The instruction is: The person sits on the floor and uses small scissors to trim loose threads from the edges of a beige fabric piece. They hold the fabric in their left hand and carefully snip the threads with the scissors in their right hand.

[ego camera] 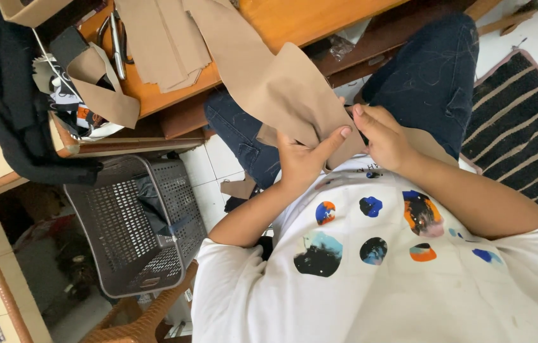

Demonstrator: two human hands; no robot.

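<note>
I look down over my white shirt with coloured blots and my blue jeans. My left hand (300, 159) and my right hand (383, 136) both pinch the near end of a long tan fabric strip (281, 82) over my lap. The left thumb lies along the fabric's edge. The right hand's fingers close on the same edge, close beside the left hand. The strip runs up from my hands onto the wooden table (307, 19).
Scissors (116, 44) and more tan fabric pieces (161, 44) lie on the table. A black cloth (14, 108) hangs at the left. A grey plastic basket (135, 222) stands on the tiled floor by my left knee. A dark striped mat (523, 127) lies at the right.
</note>
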